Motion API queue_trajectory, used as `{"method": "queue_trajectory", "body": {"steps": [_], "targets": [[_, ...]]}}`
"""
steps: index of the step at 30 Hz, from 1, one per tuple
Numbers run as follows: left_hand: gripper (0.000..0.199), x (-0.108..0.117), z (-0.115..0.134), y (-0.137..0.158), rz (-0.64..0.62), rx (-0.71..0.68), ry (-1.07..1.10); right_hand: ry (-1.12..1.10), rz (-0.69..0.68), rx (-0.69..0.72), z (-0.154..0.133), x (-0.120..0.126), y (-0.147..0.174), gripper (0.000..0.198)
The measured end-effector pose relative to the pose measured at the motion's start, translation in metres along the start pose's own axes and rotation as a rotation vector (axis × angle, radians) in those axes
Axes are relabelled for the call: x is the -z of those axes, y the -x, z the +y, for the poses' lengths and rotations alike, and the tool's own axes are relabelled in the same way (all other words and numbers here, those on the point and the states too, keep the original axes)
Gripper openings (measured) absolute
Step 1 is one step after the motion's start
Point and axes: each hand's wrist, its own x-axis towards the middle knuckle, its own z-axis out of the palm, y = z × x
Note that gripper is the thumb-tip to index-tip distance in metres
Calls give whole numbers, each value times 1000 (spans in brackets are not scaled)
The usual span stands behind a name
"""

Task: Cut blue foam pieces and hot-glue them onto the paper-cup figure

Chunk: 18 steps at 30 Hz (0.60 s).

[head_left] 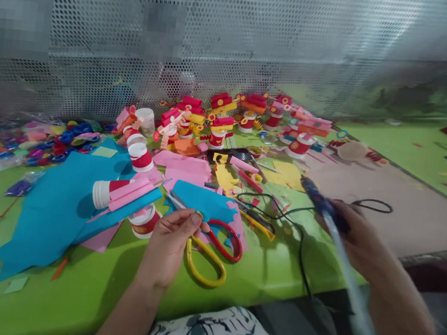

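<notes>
Glue gun (318,196) clamped in right hand (345,223), right of scissors (210,249), pointed away, prolly for safety; small bit (199,214) in left hand's (177,232) pinch.

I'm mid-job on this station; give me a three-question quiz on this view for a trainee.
1. Multiple choice: what colours are the handle loops of the scissors?
A) both red
B) one red, one yellow
C) both blue

2. True or false: the right hand holds the glue gun.

3. Fill in the blank: the large sheet on the left side of the green table is ____.

Key: 1. B; 2. True; 3. blue.
</notes>
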Motion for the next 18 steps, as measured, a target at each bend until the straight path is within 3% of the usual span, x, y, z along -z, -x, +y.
{"method": "queue_trajectory", "body": {"steps": [10,14,18], "targets": [[26,2,-1,1,15,-9,12,308,-172,59,-4,-26,-10,49],[26,4,-3,0,7,-17,-15,340,-172,72,-3,-31,-16,52],[25,5,-2,0,-22,-33,-30,343,-128,115,-12,-20,-15,50]]}}
